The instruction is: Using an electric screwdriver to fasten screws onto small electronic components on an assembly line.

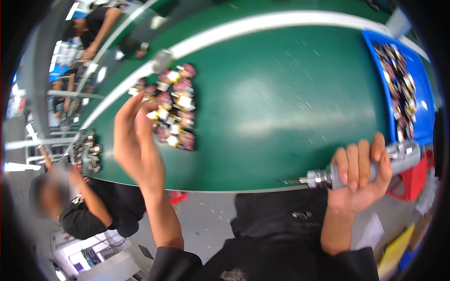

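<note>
In my right hand (358,175) is a grey electric screwdriver (405,154), with my fingers wrapped round its body. It lies nearly level over the table's near edge, its thin bit pointing left. My left hand (136,140) reaches over the left part of the table, fingers bent. Its fingertips overlap a cluster of small assembled parts (176,112) in dark pink, white, black and yellow. Motion blurs these fingertips, so whether they grip one of the parts cannot be made out.
A blue bin (426,112) of similar parts stands at the right end of the green table (281,117). A blurred whitish cylinder (162,61) is behind the cluster. More parts (91,152) lie at far left, near a seated person in black (86,206). Under the bin is a red stool (415,180).
</note>
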Action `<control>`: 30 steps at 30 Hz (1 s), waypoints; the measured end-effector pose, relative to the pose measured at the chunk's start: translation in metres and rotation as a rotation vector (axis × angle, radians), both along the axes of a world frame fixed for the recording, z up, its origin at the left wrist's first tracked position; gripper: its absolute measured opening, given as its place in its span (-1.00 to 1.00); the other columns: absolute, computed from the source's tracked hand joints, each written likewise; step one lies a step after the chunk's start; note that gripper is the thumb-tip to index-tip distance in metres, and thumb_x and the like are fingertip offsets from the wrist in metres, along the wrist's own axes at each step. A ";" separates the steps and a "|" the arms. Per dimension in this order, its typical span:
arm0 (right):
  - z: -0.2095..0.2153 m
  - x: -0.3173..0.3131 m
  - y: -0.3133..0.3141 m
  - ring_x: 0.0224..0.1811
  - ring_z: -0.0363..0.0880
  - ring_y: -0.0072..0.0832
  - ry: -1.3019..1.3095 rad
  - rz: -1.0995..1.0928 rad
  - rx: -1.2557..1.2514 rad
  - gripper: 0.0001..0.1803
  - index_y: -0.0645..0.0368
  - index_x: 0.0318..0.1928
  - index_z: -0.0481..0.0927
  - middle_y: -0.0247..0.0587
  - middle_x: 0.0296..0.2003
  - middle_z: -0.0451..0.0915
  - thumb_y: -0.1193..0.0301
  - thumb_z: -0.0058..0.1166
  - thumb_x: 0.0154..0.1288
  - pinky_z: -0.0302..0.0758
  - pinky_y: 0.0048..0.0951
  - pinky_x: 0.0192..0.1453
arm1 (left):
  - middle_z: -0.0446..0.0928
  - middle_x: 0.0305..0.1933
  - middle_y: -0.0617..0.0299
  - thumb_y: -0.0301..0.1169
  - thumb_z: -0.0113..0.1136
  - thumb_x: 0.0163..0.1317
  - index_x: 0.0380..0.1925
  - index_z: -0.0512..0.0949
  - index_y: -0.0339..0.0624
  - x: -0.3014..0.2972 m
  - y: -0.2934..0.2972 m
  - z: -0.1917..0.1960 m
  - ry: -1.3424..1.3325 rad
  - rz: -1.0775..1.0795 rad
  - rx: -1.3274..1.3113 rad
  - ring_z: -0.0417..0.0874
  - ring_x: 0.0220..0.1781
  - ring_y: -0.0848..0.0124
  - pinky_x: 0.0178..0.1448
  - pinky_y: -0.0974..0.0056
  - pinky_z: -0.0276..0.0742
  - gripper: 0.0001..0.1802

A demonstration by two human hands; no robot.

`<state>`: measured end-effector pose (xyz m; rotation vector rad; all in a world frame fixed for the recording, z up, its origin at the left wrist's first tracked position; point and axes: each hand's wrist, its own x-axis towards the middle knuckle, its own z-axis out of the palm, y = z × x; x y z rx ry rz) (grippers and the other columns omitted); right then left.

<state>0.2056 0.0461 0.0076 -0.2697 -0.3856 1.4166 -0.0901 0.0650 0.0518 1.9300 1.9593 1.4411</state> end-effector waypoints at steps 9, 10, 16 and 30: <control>-0.018 -0.015 -0.011 -0.77 0.16 -0.56 -0.021 0.137 -0.086 -0.81 0.11 -0.35 0.23 -0.40 -0.76 0.18 0.32 -0.19 0.41 0.30 -0.44 -0.55 | 0.53 0.00 -0.24 -0.05 0.24 0.11 0.04 0.45 -0.33 -0.202 0.170 -0.031 0.501 0.412 -0.519 0.54 0.09 -0.11 0.13 0.00 0.44 -0.37; -0.020 -0.012 -0.012 -0.76 0.19 -0.53 -0.027 0.129 -0.086 -0.81 0.12 -0.35 0.22 -0.37 -0.76 0.20 0.34 -0.19 0.41 0.32 -0.40 -0.53 | 0.52 -0.01 -0.29 -0.04 0.24 0.10 0.02 0.46 -0.35 -0.198 0.182 -0.037 0.493 0.397 -0.516 0.54 0.07 -0.13 0.13 0.00 0.44 -0.36; -0.022 -0.009 -0.010 -0.73 0.26 -0.47 0.005 0.184 -0.074 -0.83 0.15 -0.34 0.25 -0.31 -0.75 0.24 0.36 -0.16 0.38 0.36 -0.35 -0.50 | 0.59 -0.18 -0.21 -0.33 0.24 0.11 -0.08 0.52 -0.37 -0.206 0.212 -0.056 0.624 0.265 -0.427 0.58 -0.04 -0.11 0.06 -0.02 0.47 -0.59; -0.023 -0.013 -0.017 -0.71 0.28 -0.50 -0.018 0.279 0.006 -0.90 0.18 -0.29 0.37 -0.31 -0.71 0.30 0.41 -0.10 0.35 0.37 -0.37 -0.44 | 0.49 0.07 -0.18 -0.69 0.12 -0.01 0.02 0.44 -0.52 0.051 0.000 -0.024 0.622 -0.742 -0.215 0.55 0.06 -0.04 0.07 0.06 0.57 -0.52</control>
